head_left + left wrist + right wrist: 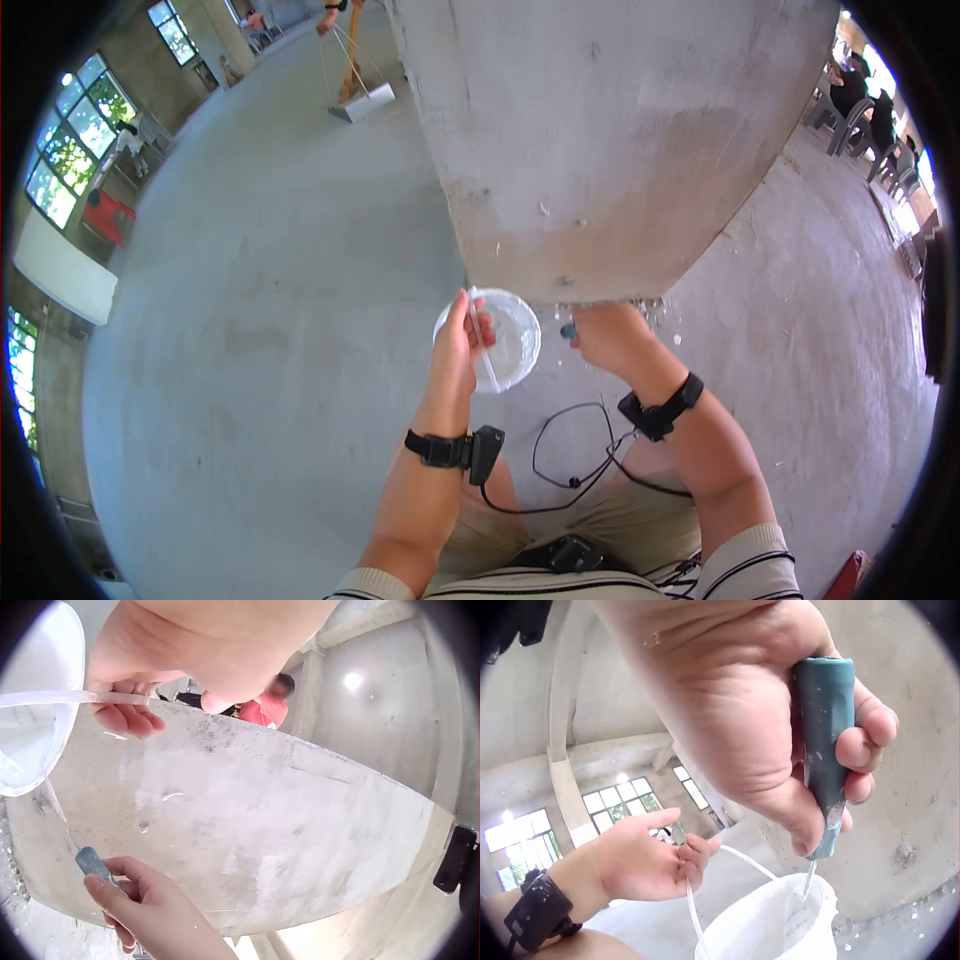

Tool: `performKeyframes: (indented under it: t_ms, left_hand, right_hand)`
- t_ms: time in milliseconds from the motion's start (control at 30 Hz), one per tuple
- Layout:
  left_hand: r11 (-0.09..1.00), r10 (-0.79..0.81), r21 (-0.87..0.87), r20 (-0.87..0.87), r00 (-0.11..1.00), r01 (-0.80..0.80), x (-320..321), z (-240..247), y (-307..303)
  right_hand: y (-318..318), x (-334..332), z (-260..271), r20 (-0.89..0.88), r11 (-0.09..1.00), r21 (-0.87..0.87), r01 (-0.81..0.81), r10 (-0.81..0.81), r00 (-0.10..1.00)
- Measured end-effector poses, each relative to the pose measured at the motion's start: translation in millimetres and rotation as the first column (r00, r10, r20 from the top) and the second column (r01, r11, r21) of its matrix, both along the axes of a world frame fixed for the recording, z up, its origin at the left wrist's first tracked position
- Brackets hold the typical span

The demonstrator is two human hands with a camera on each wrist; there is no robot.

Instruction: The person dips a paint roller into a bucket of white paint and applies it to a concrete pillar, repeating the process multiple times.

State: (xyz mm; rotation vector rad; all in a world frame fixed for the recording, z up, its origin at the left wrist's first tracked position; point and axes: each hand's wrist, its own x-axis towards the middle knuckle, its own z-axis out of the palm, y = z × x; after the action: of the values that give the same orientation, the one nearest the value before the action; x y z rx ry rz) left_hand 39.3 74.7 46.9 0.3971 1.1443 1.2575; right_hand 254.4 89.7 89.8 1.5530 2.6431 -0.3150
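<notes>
A white plastic bucket (pixel 514 345) sits low in front of the concrete pillar, its inside smeared with white paste. My left hand (pixel 460 338) holds its thin white bail handle (pixel 52 697), which passes across the curled fingers. Just right of the bucket, my right hand (pixel 612 335) grips the teal handle (pixel 829 727) of a small trowel-like tool. A thin, bent metal neck (pixel 810 876) runs down from that grip and overlaps the bucket's rim in the right wrist view. In the left wrist view the tool's metal part shows as a narrow strip beside the bucket.
The concrete pillar (pixel 610 150) rises directly ahead, with white crumbs at its base. A black cable (pixel 540 445) loops between my legs. Farther off, another person's hand (pixel 327 22) is near a long-handled dustpan (pixel 362 103). People sit on chairs at right.
</notes>
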Motion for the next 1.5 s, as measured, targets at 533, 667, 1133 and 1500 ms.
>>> performKeyframes:
  t_ms: [533, 667, 1133, 1500]
  left_hand:
    - [0.998, 0.058, 0.005, 0.024, 0.998, -0.058, -2, 4, 0]
    - [0.998, 0.063, 0.025, 0.038, 0.997, -0.064, -4, 1, 2]
    - [0.996, 0.08, 0.028, 0.102, 0.992, -0.083, -6, -5, 4]
    - [0.996, 0.005, 0.09, 0.061, 0.998, -0.011, -9, 0, -1]
  right_hand:
    - [2, 13, 9, -0.064, 0.999, 0.025, 0.038, -0.036, 0.997]
    - [4, 15, 11, -0.091, 0.999, 0.008, 0.031, -0.03, 0.995]
    - [18, 35, 4, -0.249, 0.953, -0.233, 0.191, -0.249, 0.936]
    - [22, 42, -10, -0.239, 0.937, -0.333, 0.106, -0.193, 0.952]
